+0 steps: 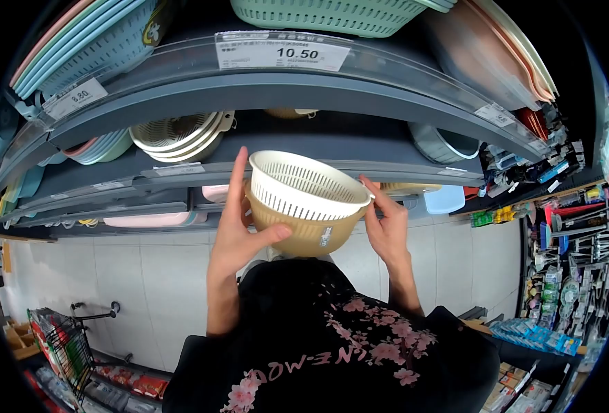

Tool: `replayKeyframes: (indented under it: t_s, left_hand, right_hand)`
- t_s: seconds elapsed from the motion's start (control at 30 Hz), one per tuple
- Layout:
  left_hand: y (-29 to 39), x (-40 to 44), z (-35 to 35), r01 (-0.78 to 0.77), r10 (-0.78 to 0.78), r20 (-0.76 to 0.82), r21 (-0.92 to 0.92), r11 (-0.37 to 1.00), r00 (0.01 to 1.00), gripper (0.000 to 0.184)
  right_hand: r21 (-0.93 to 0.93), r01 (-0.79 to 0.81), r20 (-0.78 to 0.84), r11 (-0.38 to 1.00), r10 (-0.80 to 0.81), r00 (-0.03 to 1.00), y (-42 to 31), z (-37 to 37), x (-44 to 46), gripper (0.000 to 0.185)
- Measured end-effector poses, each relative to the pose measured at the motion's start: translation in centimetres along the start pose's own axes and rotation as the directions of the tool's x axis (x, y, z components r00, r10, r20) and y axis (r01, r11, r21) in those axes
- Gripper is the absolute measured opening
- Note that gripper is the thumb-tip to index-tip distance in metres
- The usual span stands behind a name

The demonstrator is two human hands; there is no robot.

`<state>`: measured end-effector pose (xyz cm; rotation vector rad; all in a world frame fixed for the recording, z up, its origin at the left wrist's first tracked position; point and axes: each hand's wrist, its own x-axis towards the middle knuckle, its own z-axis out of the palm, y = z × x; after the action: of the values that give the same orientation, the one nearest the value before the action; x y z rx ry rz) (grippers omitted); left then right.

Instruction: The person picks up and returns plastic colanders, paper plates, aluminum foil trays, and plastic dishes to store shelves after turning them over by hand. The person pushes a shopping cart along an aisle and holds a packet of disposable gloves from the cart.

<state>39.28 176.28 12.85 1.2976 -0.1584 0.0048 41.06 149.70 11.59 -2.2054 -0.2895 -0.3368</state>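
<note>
In front of my chest, a white slotted colander sits nested in a tan plastic bowl, both tilted down to the right. A small label sticks to the bowl's side. My left hand grips the bowl from the left, its thumb on the outer wall and the index finger pointing up past the rim. At the right end, my right hand holds the colander's rim by its small tab, with the lower fingers partly hidden beside the bowl.
Stacked cream colanders and a grey basin stand on the middle shelf. Above it runs a shelf edge with a 10.50 price tag and a green basket. A shopping cart is at lower left; hanging goods line the right.
</note>
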Motion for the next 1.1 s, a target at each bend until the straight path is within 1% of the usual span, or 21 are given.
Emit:
replayKeyframes:
  t_s: [0.07,0.13,0.17,0.23,0.27,0.33,0.37,0.43,0.47,0.5,0.53,0.57,0.6,0.63,0.67,0.7,0.77,0.8,0.83,0.93,1.1]
  left_hand:
    - [0.0,0.2,0.3,0.001,-0.001,-0.007,-0.016,1.000,1.000,0.121]
    - [-0.3,0.3,0.3,-0.027,0.026,-0.013,-0.036,0.999,1.000,0.114]
    - [-0.3,0.4,0.5,-0.030,0.029,-0.012,-0.038,0.999,1.000,0.114]
    - [-0.3,0.6,1.0,-0.010,0.008,-0.025,-0.118,0.993,1.000,0.106]
    - [-0.3,0.7,1.3,-0.012,0.009,-0.023,-0.117,0.993,1.000,0.106]
    - [-0.2,0.9,2.0,-0.080,0.079,-0.017,-0.098,0.992,0.997,0.102]
    - [-0.4,1.1,2.2,-0.080,0.079,-0.012,-0.099,0.992,0.997,0.102]
    - [-1.2,2.1,2.5,-0.243,0.233,0.078,0.171,0.955,0.969,0.105]
    - [-1.5,2.9,2.9,-0.244,0.229,0.094,0.219,0.945,0.969,0.106]
    - [-1.5,3.8,3.5,-0.246,0.231,0.093,0.219,0.944,0.968,0.106]
    - [-1.4,4.8,4.1,-0.300,0.276,0.120,0.304,0.904,0.954,0.105]
    - [-1.2,5.7,4.6,-0.352,0.318,0.152,0.386,0.853,0.936,0.103]
    - [-0.8,6.4,5.1,-0.356,0.321,0.153,0.387,0.851,0.935,0.103]
    - [-0.3,7.0,5.8,-0.311,0.258,0.176,0.458,0.833,0.950,0.101]
    - [0.0,7.5,6.5,-0.268,0.194,0.194,0.525,0.808,0.962,0.099]
    - [-0.1,8.1,7.1,-0.272,0.198,0.195,0.520,0.810,0.961,0.099]
    - [-0.8,9.1,8.0,-0.197,0.164,0.110,0.598,0.777,0.980,0.097]
    - [-1.2,9.6,8.6,-0.224,0.223,0.080,0.612,0.758,0.972,0.092]
    - [-1.9,10.2,8.9,-0.228,0.226,0.082,0.611,0.758,0.971,0.092]
    - [-4.7,11.6,9.6,-0.286,0.349,0.033,0.649,0.705,0.936,0.073]
    - [-6.1,12.7,10.6,-0.326,0.443,-0.032,0.633,0.703,0.896,0.065]
  right_hand:
    - [-0.031,-0.004,0.039,1.000,0.005,0.999,0.0,-0.5,0.2,0.039]
    - [0.145,-0.239,0.139,0.960,0.220,0.966,0.0,-0.4,0.1,0.041]
    - [0.143,-0.237,0.137,0.961,0.218,0.966,0.0,-0.3,0.2,0.041]
    - [0.558,-0.261,0.117,0.788,0.236,0.965,0.0,-0.2,0.3,0.042]
    - [0.559,-0.259,0.115,0.788,0.235,0.965,-0.3,-0.5,0.4,0.042]
    - [0.726,-0.323,0.140,0.607,0.330,0.934,-1.4,-1.5,0.7,0.042]
    - [0.727,-0.321,0.136,0.607,0.332,0.934,-1.7,-1.6,0.7,0.042]
    - [0.735,-0.303,0.100,0.607,0.346,0.933,-2.1,-1.6,0.8,0.041]
    - [0.735,-0.300,0.096,0.608,0.344,0.934,-2.1,-1.7,0.9,0.041]
    - [0.690,-0.272,0.032,0.671,0.347,0.937,-2.0,-1.7,1.1,0.041]
    - [0.640,-0.244,-0.030,0.729,0.341,0.940,-2.0,-1.7,1.4,0.041]
    - [0.643,-0.240,-0.030,0.727,0.337,0.941,-1.9,-1.7,1.9,0.041]
    - [0.693,-0.218,-0.060,0.688,0.356,0.933,-1.7,-2.0,2.4,0.041]
    - [0.736,-0.192,-0.092,0.649,0.377,0.922,-1.5,-2.5,3.1,0.041]
    - [0.717,-0.161,-0.137,0.678,0.365,0.921,-0.1,-2.4,3.8,0.040]
    - [0.714,-0.159,-0.141,0.682,0.362,0.922,1.1,-2.5,4.5,0.040]
    - [0.744,-0.139,-0.157,0.654,0.373,0.915,3.3,-2.7,5.9,0.039]
    - [0.759,-0.100,-0.184,0.644,0.359,0.915,4.1,-2.7,6.5,0.039]
    - [0.758,-0.096,-0.187,0.645,0.356,0.916,4.7,-2.7,7.1,0.039]
    - [0.727,-0.066,-0.216,0.684,0.318,0.923,6.4,-2.6,8.2,0.037]
    - [0.741,-0.100,-0.174,0.664,0.334,0.927,6.9,-2.8,8.6,0.040]
